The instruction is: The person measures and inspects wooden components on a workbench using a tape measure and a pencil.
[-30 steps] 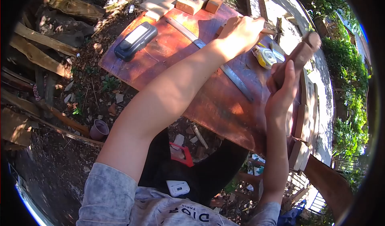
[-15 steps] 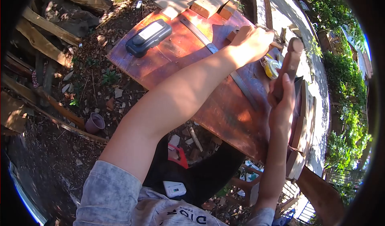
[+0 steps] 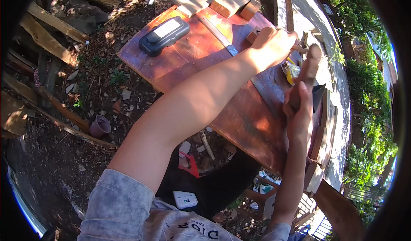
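My left hand (image 3: 274, 47) is closed over a small wooden piece at the far right part of the table. One end of that wooden piece (image 3: 253, 35) shows left of my knuckles; the rest is hidden. My right hand (image 3: 299, 106) grips a thick brown wooden bar (image 3: 309, 67) with a rounded, blurred upper end, tilted up beside my left hand. Between the two hands lies a yellow tape measure (image 3: 292, 72). A long flat metal strip (image 3: 231, 49) runs across the table under my left forearm.
The reddish wooden table (image 3: 205, 74) carries a dark case with a pale top (image 3: 165, 34) and wood blocks (image 3: 231, 3) at its far edge. A dark pointed piece (image 3: 318, 96) shows behind my right hand. A white device (image 3: 185, 199) rests on my lap.
The upper end of the wooden bar in my right hand has come slightly down and closer to my left hand. My left hand keeps its grip. The whole view has shifted slightly.
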Demonstrator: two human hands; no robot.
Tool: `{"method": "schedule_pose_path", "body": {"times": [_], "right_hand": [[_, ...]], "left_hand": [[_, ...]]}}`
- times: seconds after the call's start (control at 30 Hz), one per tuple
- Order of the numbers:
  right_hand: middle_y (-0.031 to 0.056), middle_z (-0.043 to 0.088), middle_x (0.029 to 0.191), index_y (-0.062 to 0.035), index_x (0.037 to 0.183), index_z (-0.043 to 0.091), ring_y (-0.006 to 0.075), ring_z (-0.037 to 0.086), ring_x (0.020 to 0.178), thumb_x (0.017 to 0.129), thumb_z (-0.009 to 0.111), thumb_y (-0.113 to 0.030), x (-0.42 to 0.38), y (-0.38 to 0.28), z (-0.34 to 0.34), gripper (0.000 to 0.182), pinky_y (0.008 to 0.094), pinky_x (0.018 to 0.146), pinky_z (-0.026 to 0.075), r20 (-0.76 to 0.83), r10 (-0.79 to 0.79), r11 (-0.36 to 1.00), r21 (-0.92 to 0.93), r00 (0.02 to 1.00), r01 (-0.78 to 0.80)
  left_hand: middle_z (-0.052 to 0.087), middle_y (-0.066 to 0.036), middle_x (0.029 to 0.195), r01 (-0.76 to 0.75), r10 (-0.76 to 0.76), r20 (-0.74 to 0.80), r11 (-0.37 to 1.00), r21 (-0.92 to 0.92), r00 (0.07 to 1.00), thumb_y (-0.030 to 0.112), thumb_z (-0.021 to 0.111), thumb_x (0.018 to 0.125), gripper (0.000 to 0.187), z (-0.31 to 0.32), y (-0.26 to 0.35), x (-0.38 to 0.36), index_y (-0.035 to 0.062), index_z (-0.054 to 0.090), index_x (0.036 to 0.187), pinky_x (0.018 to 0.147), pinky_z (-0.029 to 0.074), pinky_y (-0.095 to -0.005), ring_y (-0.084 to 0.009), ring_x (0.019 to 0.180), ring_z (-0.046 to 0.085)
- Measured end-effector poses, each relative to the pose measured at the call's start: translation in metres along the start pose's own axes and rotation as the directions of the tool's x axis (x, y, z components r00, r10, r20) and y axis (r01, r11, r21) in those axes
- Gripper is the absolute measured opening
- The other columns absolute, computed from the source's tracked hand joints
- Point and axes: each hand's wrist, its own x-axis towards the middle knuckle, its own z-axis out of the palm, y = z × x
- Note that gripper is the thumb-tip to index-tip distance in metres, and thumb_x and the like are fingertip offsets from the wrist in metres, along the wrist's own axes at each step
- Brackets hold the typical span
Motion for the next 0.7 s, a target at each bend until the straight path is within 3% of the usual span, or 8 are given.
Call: {"method": "schedule_pose_path", "body": {"times": [0.03, 0.2, 0.3, 0.33, 0.43, 0.47, 0.57, 0.7], "right_hand": [[0.0019, 0.054, 0.077, -0.0047, 0.124, 0.059, 0.0057, 0.034, 0.053, 0.104, 0.054, -0.043, -0.003, 0.000, 0.003, 0.043, 0.0220, 0.049, 0.024, 0.018, 0.077, 0.988, -0.138, 0.997, -0.074], [0.0032, 0.055, 0.078, -0.0035, 0.122, 0.060, 0.0054, 0.035, 0.053, 0.105, 0.053, -0.040, 0.010, 0.001, 0.001, 0.041, 0.0223, 0.049, 0.024, -0.147, -0.138, 0.967, 0.194, 0.979, 0.165], [0.0041, 0.056, 0.080, -0.0026, 0.120, 0.060, 0.0057, 0.034, 0.052, 0.106, 0.053, -0.042, 0.000, 0.001, -0.001, 0.042, 0.0224, 0.048, 0.025, 0.086, 0.053, 0.978, -0.206, 0.995, -0.034], [0.0020, 0.056, 0.080, -0.0032, 0.118, 0.060, 0.0052, 0.035, 0.052, 0.105, 0.054, -0.043, -0.001, -0.001, 0.001, 0.042, 0.0216, 0.049, 0.025, 0.039, 0.079, 0.992, -0.105, 0.996, -0.074], [-0.0008, 0.055, 0.078, -0.0046, 0.118, 0.061, 0.0040, 0.036, 0.053, 0.103, 0.056, -0.042, 0.008, -0.005, -0.006, 0.041, 0.0203, 0.049, 0.024, -0.022, -0.081, 0.973, 0.217, 0.996, 0.084], [-0.0010, 0.054, 0.076, -0.0046, 0.118, 0.061, 0.0040, 0.035, 0.052, 0.104, 0.055, -0.041, 0.007, -0.004, -0.001, 0.039, 0.0200, 0.048, 0.023, -0.067, -0.137, 0.958, 0.244, 0.988, 0.150], [0.0017, 0.053, 0.075, -0.0033, 0.117, 0.061, 0.0046, 0.031, 0.048, 0.107, 0.050, -0.039, -0.002, 0.005, 0.005, 0.039, 0.0211, 0.046, 0.022, -0.030, 0.021, 0.991, -0.131, 0.999, -0.025], [-0.0014, 0.053, 0.075, -0.0078, 0.119, 0.062, 0.0039, 0.036, 0.052, 0.104, 0.054, -0.039, 0.010, -0.001, -0.003, 0.035, 0.0199, 0.048, 0.023, -0.077, -0.069, 0.982, 0.169, 0.995, 0.081]], "left_hand": [[0.075, -0.015, 0.092, -0.003, 0.003, -0.008, 1.000, -0.003, 1.000, 0.017, 0.063, 0.091, 0.021, -0.001, 0.001, 0.002, 0.0071, 0.062, 0.110, 0.072, 0.059, -0.0498, -0.0368, 0.086, 0.074], [0.074, -0.017, 0.088, -0.010, 0.010, -0.052, 1.000, 0.006, 0.999, 0.017, 0.065, 0.089, 0.020, 0.002, -0.005, -0.005, 0.0057, 0.067, 0.106, 0.075, 0.058, -0.0471, -0.0347, 0.088, 0.074], [0.074, -0.017, 0.088, -0.023, 0.025, -0.050, 0.999, 0.042, 0.998, 0.015, 0.068, 0.088, 0.019, 0.000, -0.003, -0.002, 0.0045, 0.067, 0.104, 0.075, 0.059, -0.0463, -0.0344, 0.087, 0.075], [0.074, -0.018, 0.090, -0.015, 0.017, -0.043, 0.999, 0.047, 0.999, 0.015, 0.065, 0.090, 0.020, -0.001, -0.003, -0.001, 0.0050, 0.065, 0.108, 0.074, 0.059, -0.0485, -0.0366, 0.087, 0.074], [0.073, -0.020, 0.092, -0.019, 0.020, -0.023, 0.998, 0.067, 1.000, 0.015, 0.061, 0.094, 0.023, -0.002, -0.007, -0.003, 0.0054, 0.062, 0.115, 0.073, 0.060, -0.0510, -0.0388, 0.087, 0.074], [0.073, -0.021, 0.093, 0.005, -0.007, 0.034, 0.998, 0.060, 0.999, 0.014, 0.060, 0.094, 0.024, -0.002, -0.006, -0.001, 0.0054, 0.061, 0.116, 0.074, 0.059, -0.0508, -0.0391, 0.088, 0.074], [0.073, -0.021, 0.093, -0.008, 0.010, -0.061, 1.000, 0.029, 0.998, 0.013, 0.061, 0.092, 0.021, 0.001, -0.006, -0.003, 0.0052, 0.062, 0.112, 0.074, 0.059, -0.0502, -0.0402, 0.088, 0.073], [0.074, -0.019, 0.087, 0.005, -0.001, -0.044, 0.996, 0.095, 0.999, 0.015, 0.062, 0.092, 0.018, -0.001, -0.008, -0.003, 0.0030, 0.067, 0.103, 0.076, 0.059, -0.0476, -0.0370, 0.087, 0.075]]}}
